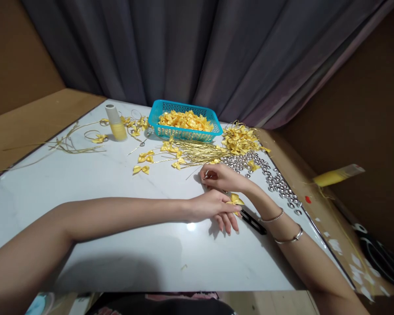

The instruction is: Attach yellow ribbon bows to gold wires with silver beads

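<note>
My left hand reaches across the white tabletop, its thumb and forefinger pinching a yellow ribbon bow; its other fingers hang loose below. Just beyond it, my right hand has its fingertips pressed together. Whatever those fingertips hold is too small to make out. Under my right wrist lies a slim black tool, partly hidden by my left fingers. A bundle of gold wire ties rests beyond my right hand, close to a spread of shiny silver buttons.
A blue basket of yellow bows stands at the back, beside a heap of bows. Loose bows lie left of the wires. A thread spool stands upright further left; another spool and scissors are at right.
</note>
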Available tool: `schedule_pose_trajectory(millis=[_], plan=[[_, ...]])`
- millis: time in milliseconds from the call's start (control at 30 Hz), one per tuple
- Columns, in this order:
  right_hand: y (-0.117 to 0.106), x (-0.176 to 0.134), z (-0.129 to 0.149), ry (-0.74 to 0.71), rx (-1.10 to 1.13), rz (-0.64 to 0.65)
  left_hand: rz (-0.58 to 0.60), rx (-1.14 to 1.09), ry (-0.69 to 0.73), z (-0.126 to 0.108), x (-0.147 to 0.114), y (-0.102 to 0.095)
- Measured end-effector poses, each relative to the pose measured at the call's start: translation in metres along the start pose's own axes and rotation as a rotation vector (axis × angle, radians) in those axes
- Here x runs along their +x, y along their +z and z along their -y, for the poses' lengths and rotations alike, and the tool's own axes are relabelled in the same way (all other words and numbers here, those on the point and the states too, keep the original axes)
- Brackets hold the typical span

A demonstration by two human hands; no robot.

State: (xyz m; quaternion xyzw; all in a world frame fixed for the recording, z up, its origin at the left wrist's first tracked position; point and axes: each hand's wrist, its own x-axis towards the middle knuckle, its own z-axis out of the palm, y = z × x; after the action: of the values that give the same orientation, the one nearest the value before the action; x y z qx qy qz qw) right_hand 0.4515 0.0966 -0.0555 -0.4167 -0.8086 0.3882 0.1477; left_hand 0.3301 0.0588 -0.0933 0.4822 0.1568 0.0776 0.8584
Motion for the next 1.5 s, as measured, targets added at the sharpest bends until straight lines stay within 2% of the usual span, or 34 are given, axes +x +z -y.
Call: schedule_pose_trajectory(millis=[167, 400, 567, 700, 833, 933, 1100, 1300, 1500], plan=[[-0.001, 0.001, -0.007, 0.075, 0.272, -0.001, 0.015, -0.009, 0.006, 0.001, -0.001, 0.0], [-0.009, -0.005, -0.001, 0.227, 0.431, -0.055, 0.004, -0.009, -0.02, -0.001, -0.002, 0.001], [-0.016, -0.015, 0.007, 0.23, 0.64, -0.1, 0.022, -0.006, -0.02, -0.001, -0.002, 0.0], [-0.026, -0.031, 0.022, 0.192, 0.732, -0.217, 0.034, 0.064, -0.011, -0.004, -0.011, -0.001], [-0.028, -0.051, 0.041, 0.161, 0.774, -0.321, -0.043, 0.14, 0.005, -0.005, -0.03, -0.004], [-0.021, -0.062, 0.049, 0.151, 0.788, -0.313, -0.121, 0.167, -0.001, -0.004, -0.048, -0.006], [-0.01, -0.068, 0.052, 0.148, 0.847, -0.336, -0.124, 0.191, 0.01, -0.006, -0.071, -0.009], [-0.008, -0.069, 0.046, 0.13, 0.922, -0.302, -0.17, 0.186, 0.134, -0.005, -0.069, -0.016], [0.002, -0.068, 0.05, 0.106, 0.944, -0.252, -0.347, 0.248, 0.281, -0.001, -0.066, -0.021]])
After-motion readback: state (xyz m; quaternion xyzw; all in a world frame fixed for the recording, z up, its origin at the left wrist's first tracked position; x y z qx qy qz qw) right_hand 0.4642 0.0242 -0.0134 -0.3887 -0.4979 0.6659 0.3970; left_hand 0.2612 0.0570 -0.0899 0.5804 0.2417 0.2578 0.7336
